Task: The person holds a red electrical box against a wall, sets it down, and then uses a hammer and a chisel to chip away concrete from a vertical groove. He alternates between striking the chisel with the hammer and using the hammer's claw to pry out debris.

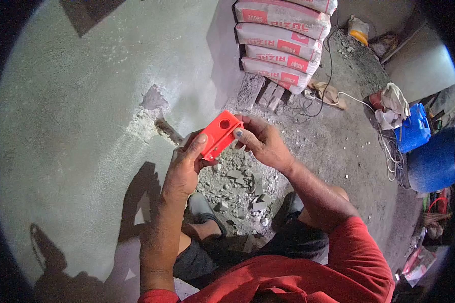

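An orange-red plastic electrical box [218,132] with a round hole in its face is held up in front of me. My left hand [189,156] grips its lower left end, thumb on the front. At the opposite end, my right hand [262,141] pinches the box's edge between thumb and fingers. Just beyond my left hand, the grey wall has a rough chipped hole [154,97]. A groove [168,132] cut in the wall runs from there toward my hands.
Broken mortar rubble [235,189] lies between my feet. Stacked cement bags [283,43] stand against the wall ahead, on wooden blocks [271,96]. On the right are a blue jug [413,129], a blue drum [432,164] and a loose white cord [389,151]. A black cable [330,60] hangs by the bags.
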The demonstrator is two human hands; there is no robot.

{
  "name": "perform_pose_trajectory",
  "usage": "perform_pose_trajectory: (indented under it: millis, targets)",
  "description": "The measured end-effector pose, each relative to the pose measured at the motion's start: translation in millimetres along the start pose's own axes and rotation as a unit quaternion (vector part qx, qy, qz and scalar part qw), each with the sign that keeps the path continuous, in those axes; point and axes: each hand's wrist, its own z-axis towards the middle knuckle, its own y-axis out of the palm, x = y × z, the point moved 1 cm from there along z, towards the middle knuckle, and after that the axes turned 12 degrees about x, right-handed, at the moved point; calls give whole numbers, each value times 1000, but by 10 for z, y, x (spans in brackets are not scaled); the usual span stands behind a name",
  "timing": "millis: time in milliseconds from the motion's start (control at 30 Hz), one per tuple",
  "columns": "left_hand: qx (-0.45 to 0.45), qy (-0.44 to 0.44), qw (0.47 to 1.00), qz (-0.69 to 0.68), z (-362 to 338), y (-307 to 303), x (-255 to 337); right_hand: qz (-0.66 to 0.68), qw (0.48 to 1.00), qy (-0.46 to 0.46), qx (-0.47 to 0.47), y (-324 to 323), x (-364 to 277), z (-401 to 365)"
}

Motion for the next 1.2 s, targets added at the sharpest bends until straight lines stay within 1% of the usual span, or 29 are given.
perform_pose_trajectory:
  millis: [33,67,100,167,200,233,267,300,333,367,433,533,667,733,933,1067,1200]
  targets:
    - [21,1,1000,13,11,-12,22,-14,1000,15,-5,3,11,-1]
    - [55,-6,998,-14,72,-86,-28,-13,1000,15,-6,4,6,-4]
    - [57,-6,998,-13,127,-162,-30,-37,999,16,-5,2,-4,-10]
    - [77,-40,995,-43,238,-333,4,-60,998,16,-5,-13,-1,-20]
    - [98,-36,992,-64,284,-405,29,-69,998,-3,-13,-26,3,-22]
    - [100,-35,992,-62,313,-456,48,-78,996,-22,-22,-39,6,-25]
    - [117,-21,990,-74,332,-503,67,-76,997,-22,-22,-52,7,-28]
    - [134,-7,987,-86,342,-548,87,-104,994,-25,-33,-66,8,-28]
    - [118,-5,988,-101,342,-595,101,-132,990,-29,-44,-75,9,-29]
    - [119,-3,988,-100,352,-633,102,-130,990,-30,-45,-81,9,-33]
    - [144,6,983,-113,359,-680,118,-203,977,-49,-49,-83,4,-46]
    - [132,1,984,-122,324,-671,163,-227,970,-63,-62,-78,-36,-72]
    - [117,-12,985,-129,329,-669,162,-228,969,-59,-73,-66,-5,-72]
    - [106,-13,985,-134,310,-639,183,-274,953,-95,-88,-65,-1,-69]
    - [111,-8,987,-119,328,-648,162,-304,935,-145,-111,-32,87,-41]
    - [113,-15,988,-108,325,-653,149,-325,928,-133,-129,-14,74,-39]
    - [112,-12,988,-109,302,-612,171,-330,922,-149,-136,-11,165,-37]
